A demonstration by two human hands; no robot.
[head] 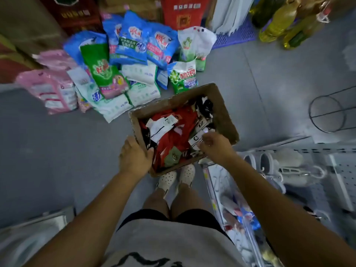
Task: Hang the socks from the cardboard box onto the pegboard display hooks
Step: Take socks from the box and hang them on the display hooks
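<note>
2 hands are at the cardboard box: its near left edge is gripped by the left hand, while a carded sock pack at the near right corner is pinched by the right hand. Picking appears under way; next, the pack must be lifted clear and its card hole threaded onto a hook of the pegboard

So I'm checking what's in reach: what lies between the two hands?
In the head view, the cardboard box of socks lies between them; left hand grips its near edge, right hand reaches in.
</note>
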